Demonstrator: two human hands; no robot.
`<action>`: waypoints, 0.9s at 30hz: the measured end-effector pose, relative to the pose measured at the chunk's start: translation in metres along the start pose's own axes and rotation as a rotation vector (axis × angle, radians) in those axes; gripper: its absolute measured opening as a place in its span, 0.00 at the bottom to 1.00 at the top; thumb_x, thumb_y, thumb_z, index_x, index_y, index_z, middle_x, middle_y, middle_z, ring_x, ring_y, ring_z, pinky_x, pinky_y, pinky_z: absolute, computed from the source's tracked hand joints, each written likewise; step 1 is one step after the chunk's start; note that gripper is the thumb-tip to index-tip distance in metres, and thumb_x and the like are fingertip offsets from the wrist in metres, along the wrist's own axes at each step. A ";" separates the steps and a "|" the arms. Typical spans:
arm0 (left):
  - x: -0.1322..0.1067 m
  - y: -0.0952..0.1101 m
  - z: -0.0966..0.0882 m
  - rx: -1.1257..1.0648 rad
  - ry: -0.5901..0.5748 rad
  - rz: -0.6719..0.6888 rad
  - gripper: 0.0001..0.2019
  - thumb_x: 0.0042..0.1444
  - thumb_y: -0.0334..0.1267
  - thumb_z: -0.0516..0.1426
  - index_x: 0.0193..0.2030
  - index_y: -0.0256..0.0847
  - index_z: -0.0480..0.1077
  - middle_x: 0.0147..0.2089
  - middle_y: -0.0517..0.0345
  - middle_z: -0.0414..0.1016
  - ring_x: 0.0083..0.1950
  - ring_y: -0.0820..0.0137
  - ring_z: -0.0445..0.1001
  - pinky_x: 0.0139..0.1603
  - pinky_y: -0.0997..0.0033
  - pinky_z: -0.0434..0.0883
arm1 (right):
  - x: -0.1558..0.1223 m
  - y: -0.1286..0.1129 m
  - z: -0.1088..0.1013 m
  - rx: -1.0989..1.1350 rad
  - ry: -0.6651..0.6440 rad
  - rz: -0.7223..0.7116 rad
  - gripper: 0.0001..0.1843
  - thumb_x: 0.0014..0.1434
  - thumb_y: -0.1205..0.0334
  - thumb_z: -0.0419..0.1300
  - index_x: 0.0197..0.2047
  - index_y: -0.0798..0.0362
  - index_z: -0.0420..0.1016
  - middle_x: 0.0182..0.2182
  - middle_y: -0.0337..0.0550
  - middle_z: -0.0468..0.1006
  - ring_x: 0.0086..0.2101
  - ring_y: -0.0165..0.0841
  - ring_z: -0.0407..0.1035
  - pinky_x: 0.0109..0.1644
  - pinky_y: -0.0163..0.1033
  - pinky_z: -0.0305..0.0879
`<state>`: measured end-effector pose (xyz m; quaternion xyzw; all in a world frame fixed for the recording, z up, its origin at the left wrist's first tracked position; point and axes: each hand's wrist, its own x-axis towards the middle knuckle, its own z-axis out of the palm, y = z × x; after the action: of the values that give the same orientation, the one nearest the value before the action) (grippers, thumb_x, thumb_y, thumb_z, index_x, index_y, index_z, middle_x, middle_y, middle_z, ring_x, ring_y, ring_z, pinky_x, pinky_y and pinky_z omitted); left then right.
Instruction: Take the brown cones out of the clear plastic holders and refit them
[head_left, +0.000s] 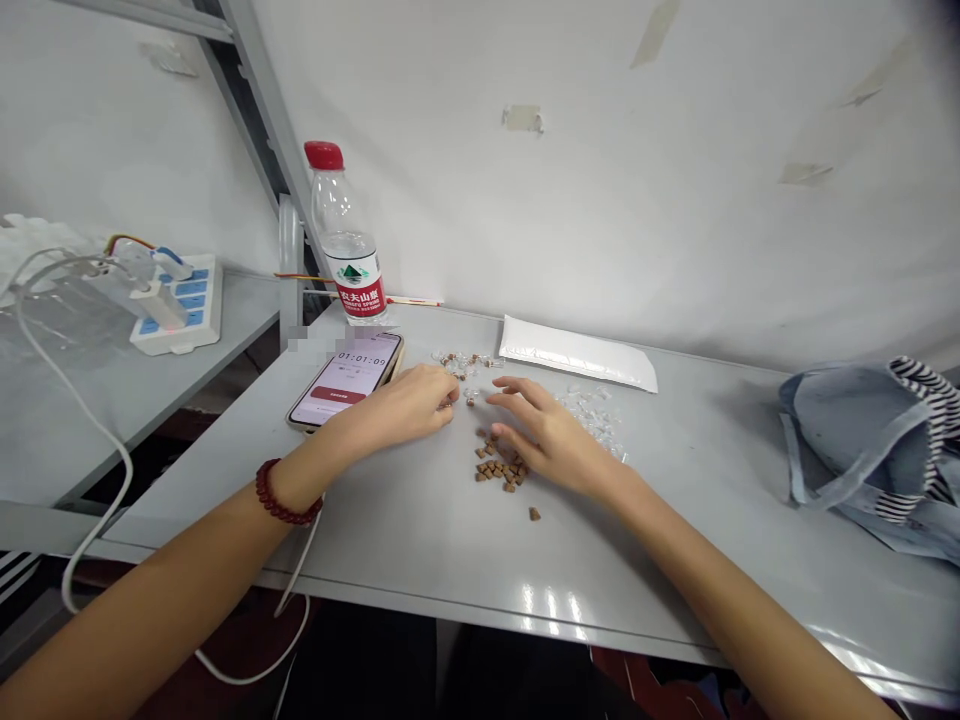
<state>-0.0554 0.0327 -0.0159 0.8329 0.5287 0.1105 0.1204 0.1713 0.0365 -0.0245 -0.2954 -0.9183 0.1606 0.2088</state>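
Note:
My left hand [401,408] rests on the grey table [420,540] with its fingers curled together, the tips pinched at a tiny piece beside a small group of clear and brown assembled pieces [466,364]. My right hand [546,436] lies flat with fingers stretched out, its fingertips near the same group. A pile of small brown pieces [499,468] sits just under the right hand's thumb side. A heap of clear plastic pieces [592,410] lies behind the right hand. One stray brown piece [535,514] lies nearer to me.
A phone [346,380] showing a timer lies left of my left hand, with a white cable running off the edge. Behind it stands a water bottle [346,240]. A white padded bag [576,352] lies by the wall. Folded denim clothing [877,450] is at right; a power strip [180,305] at left.

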 end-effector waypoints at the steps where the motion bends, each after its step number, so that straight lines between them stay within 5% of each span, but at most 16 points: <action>1: 0.000 0.003 0.001 -0.035 -0.005 0.015 0.09 0.52 0.32 0.51 0.33 0.38 0.72 0.33 0.53 0.74 0.35 0.64 0.71 0.35 0.69 0.64 | 0.000 -0.006 0.002 0.053 -0.014 0.030 0.17 0.66 0.60 0.49 0.56 0.53 0.66 0.58 0.56 0.63 0.54 0.42 0.63 0.55 0.51 0.64; 6: -0.001 0.015 0.004 -0.223 -0.036 0.071 0.09 0.50 0.33 0.52 0.31 0.38 0.74 0.30 0.57 0.74 0.30 0.70 0.69 0.31 0.72 0.63 | 0.001 -0.017 0.007 0.430 0.043 0.273 0.15 0.67 0.57 0.47 0.51 0.50 0.69 0.51 0.49 0.71 0.52 0.41 0.66 0.57 0.52 0.63; 10: -0.003 0.027 0.000 -0.428 0.158 -0.010 0.08 0.51 0.35 0.55 0.33 0.38 0.75 0.30 0.58 0.74 0.30 0.72 0.69 0.31 0.73 0.66 | 0.003 -0.009 0.004 0.923 0.041 0.483 0.15 0.65 0.51 0.51 0.47 0.48 0.71 0.49 0.48 0.74 0.50 0.42 0.69 0.54 0.51 0.67; 13: -0.005 0.036 -0.005 -0.693 0.293 -0.028 0.08 0.53 0.37 0.57 0.36 0.37 0.75 0.34 0.57 0.76 0.35 0.71 0.73 0.35 0.74 0.71 | 0.003 -0.007 -0.003 1.106 0.053 0.444 0.14 0.63 0.51 0.54 0.47 0.49 0.73 0.52 0.48 0.73 0.52 0.40 0.68 0.57 0.49 0.65; 20: -0.003 0.044 0.004 -0.901 0.342 0.009 0.04 0.53 0.35 0.60 0.33 0.36 0.74 0.32 0.58 0.76 0.32 0.73 0.74 0.35 0.74 0.75 | 0.003 -0.018 -0.010 1.072 0.059 0.415 0.10 0.61 0.57 0.58 0.41 0.54 0.74 0.31 0.41 0.76 0.31 0.30 0.73 0.41 0.42 0.70; 24: -0.004 0.047 0.014 -0.792 0.526 0.059 0.03 0.53 0.33 0.60 0.31 0.36 0.75 0.33 0.56 0.74 0.34 0.73 0.73 0.36 0.74 0.75 | 0.003 -0.016 -0.011 0.986 0.057 0.438 0.09 0.60 0.57 0.59 0.38 0.54 0.74 0.29 0.39 0.74 0.28 0.28 0.70 0.38 0.40 0.69; 27: -0.005 0.051 0.016 -0.793 0.536 0.047 0.03 0.53 0.33 0.60 0.32 0.36 0.75 0.33 0.56 0.74 0.34 0.73 0.73 0.37 0.74 0.76 | 0.002 -0.012 -0.014 0.876 0.055 0.402 0.09 0.60 0.57 0.58 0.39 0.54 0.73 0.31 0.40 0.75 0.29 0.29 0.71 0.39 0.40 0.69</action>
<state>-0.0096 0.0057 -0.0150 0.6766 0.4390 0.5175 0.2858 0.1701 0.0307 -0.0067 -0.3553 -0.6832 0.5616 0.3026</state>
